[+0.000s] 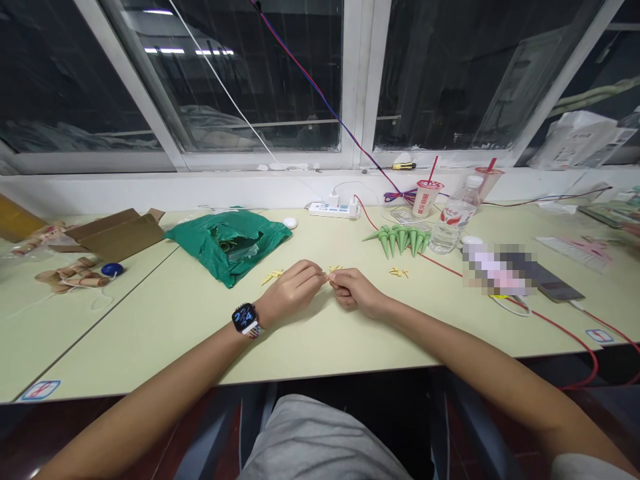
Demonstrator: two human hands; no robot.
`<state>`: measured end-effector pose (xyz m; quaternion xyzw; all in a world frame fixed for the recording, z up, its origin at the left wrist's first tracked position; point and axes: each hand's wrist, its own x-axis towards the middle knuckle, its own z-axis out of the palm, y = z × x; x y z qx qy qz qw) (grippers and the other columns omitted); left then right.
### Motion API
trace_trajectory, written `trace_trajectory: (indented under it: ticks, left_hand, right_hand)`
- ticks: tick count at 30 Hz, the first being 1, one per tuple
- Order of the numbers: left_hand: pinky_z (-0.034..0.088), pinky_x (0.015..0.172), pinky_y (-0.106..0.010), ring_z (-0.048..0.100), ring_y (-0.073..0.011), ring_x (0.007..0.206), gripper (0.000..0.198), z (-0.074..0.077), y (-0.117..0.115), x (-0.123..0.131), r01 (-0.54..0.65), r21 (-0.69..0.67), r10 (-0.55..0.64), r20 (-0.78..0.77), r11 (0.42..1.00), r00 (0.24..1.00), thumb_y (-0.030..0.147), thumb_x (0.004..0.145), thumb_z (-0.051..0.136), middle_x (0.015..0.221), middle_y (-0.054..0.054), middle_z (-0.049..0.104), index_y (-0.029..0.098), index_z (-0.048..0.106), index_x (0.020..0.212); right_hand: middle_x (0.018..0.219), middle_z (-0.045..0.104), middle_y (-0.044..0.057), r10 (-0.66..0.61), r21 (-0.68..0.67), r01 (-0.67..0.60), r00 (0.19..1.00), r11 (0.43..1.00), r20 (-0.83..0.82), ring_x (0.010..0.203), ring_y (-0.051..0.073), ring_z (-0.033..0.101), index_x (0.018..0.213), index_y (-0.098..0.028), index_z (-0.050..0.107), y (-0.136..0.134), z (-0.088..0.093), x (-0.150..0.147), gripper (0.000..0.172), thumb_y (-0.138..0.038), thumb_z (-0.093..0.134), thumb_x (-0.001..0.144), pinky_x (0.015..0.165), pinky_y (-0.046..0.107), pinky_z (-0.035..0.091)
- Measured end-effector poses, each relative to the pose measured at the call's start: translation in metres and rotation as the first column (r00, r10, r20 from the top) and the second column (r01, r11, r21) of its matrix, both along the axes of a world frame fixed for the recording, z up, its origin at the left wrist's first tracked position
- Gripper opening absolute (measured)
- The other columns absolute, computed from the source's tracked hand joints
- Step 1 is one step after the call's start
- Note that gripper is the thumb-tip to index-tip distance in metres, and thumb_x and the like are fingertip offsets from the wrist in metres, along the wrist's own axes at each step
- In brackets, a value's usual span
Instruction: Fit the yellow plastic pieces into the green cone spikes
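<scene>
Over the pale table (305,347), my left hand (293,293) and my right hand (355,293) meet fingertip to fingertip. Both are closed in a pinch on a small yellow piece (328,277), mostly covered by the fingers; its exact kind is too small to make out. A smartwatch sits on my left wrist. Similar thin yellow pieces lie in small piles: one pile (271,277) beside my left hand, another (336,268) just behind the fingertips, and a third (399,272) to the right of my right hand. Several green cone-shaped spikes (400,239) lie behind that third pile.
At the back left lies an opened green plastic bag (227,243). Further left are a cardboard box (117,233) and wooden toys with a blue ball (112,269). A power strip (334,209), drink cup (427,199), water bottle (454,217), phone (555,283) and red cable stand or lie toward the right.
</scene>
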<state>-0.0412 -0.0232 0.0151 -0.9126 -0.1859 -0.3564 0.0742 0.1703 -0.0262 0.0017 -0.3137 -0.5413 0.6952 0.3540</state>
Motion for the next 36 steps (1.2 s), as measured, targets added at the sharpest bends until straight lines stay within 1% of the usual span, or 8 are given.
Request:
trace_trajectory:
  ticks: [3, 10, 16, 19, 26, 32, 34, 36]
  left_hand:
    - [0.057, 0.084, -0.039, 0.065, -0.0230, 0.097, 0.015, 0.001, 0.000, 0.000, -0.014, -0.022, 0.015, 0.027, 1.000, 1.000, 0.009, 0.098, 0.060, 0.095, -0.009, 0.071, 0.021, 0.064, 0.106]
    - [0.055, 0.081, -0.036, 0.066, -0.0209, 0.090, 0.007, 0.005, -0.008, 0.007, -0.014, -0.240, 0.063, 0.200, 0.971, 0.978, 0.016, 0.100, 0.062, 0.093, -0.008, 0.071, 0.021, 0.066, 0.098]
    - [0.051, 0.075, -0.034, 0.065, -0.0203, 0.081, 0.007, 0.007, -0.011, 0.010, -0.033, -0.304, 0.101, 0.210, 0.952, 0.973, 0.021, 0.099, 0.064, 0.085, -0.007, 0.069, 0.020, 0.067, 0.093]
    - [0.050, 0.074, -0.033, 0.065, -0.0192, 0.079, 0.009, 0.005, -0.012, 0.012, -0.050, -0.361, 0.149, 0.250, 0.931, 0.957, 0.023, 0.098, 0.065, 0.084, -0.006, 0.069, 0.019, 0.067, 0.090]
    - [0.050, 0.071, -0.028, 0.066, -0.0169, 0.076, 0.023, -0.003, -0.011, 0.020, -0.011, -0.638, 0.288, 0.331, 0.770, 0.899, 0.036, 0.097, 0.069, 0.081, -0.004, 0.072, 0.018, 0.069, 0.083]
    - [0.053, 0.067, -0.029, 0.069, -0.0185, 0.072, 0.033, -0.002, -0.006, 0.025, 0.143, -0.794, 0.313, 0.389, 0.591, 0.866, 0.044, 0.092, 0.074, 0.076, -0.006, 0.074, 0.016, 0.066, 0.077]
    - [0.053, 0.068, -0.030, 0.069, -0.0188, 0.073, 0.031, 0.000, -0.005, 0.024, 0.114, -0.766, 0.302, 0.380, 0.632, 0.875, 0.042, 0.095, 0.071, 0.077, -0.006, 0.074, 0.017, 0.065, 0.078]
    - [0.053, 0.071, -0.031, 0.068, -0.0186, 0.076, 0.023, 0.003, -0.006, 0.022, 0.031, -0.635, 0.256, 0.355, 0.772, 0.899, 0.035, 0.097, 0.069, 0.080, -0.006, 0.073, 0.018, 0.067, 0.082]
  right_hand:
    - [0.057, 0.022, -0.011, -0.021, -0.015, 0.021, 1.000, 1.000, 0.001, 0.048, 0.006, 0.016, 0.071, -0.023, 0.041, -0.001, 0.001, -0.001, 0.039, -0.047, 0.064, 0.091, 0.047, 0.023, 0.012]
    - [0.056, 0.039, -0.008, -0.070, 0.172, 0.046, 0.988, 0.984, 0.134, 0.045, 0.008, 0.033, 0.077, -0.021, 0.052, -0.001, 0.006, 0.003, 0.036, -0.050, 0.054, 0.098, 0.044, 0.023, 0.025]
    - [0.056, 0.029, -0.010, -0.068, 0.163, 0.051, 0.992, 0.985, 0.103, 0.044, 0.009, 0.029, 0.077, -0.023, 0.046, -0.001, -0.002, -0.002, 0.035, -0.050, 0.051, 0.099, 0.046, 0.025, 0.023]
    - [0.060, 0.034, -0.008, -0.139, 0.287, 0.093, 0.980, 0.953, 0.142, 0.048, 0.010, 0.032, 0.076, -0.023, 0.043, -0.002, -0.005, -0.004, 0.037, -0.049, 0.047, 0.102, 0.049, 0.026, 0.025]
    - [0.062, 0.043, -0.005, -0.250, 0.521, 0.083, 0.933, 0.849, 0.260, 0.060, 0.014, 0.039, 0.076, -0.023, 0.043, -0.001, -0.001, 0.002, 0.039, -0.047, 0.039, 0.106, 0.061, 0.028, 0.032]
    - [0.058, 0.040, -0.006, -0.190, 0.420, 0.076, 0.953, 0.905, 0.237, 0.056, 0.013, 0.035, 0.076, -0.024, 0.044, 0.003, -0.005, -0.001, 0.037, -0.046, 0.040, 0.105, 0.057, 0.027, 0.029]
    - [0.057, 0.036, -0.007, -0.160, 0.324, 0.094, 0.970, 0.941, 0.183, 0.052, 0.012, 0.031, 0.075, -0.024, 0.043, 0.004, -0.002, -0.003, 0.036, -0.046, 0.044, 0.104, 0.053, 0.026, 0.026]
    - [0.056, 0.029, -0.009, -0.096, 0.183, 0.072, 0.988, 0.980, 0.122, 0.048, 0.010, 0.026, 0.074, -0.024, 0.042, 0.006, 0.005, -0.002, 0.035, -0.044, 0.048, 0.102, 0.049, 0.024, 0.023]
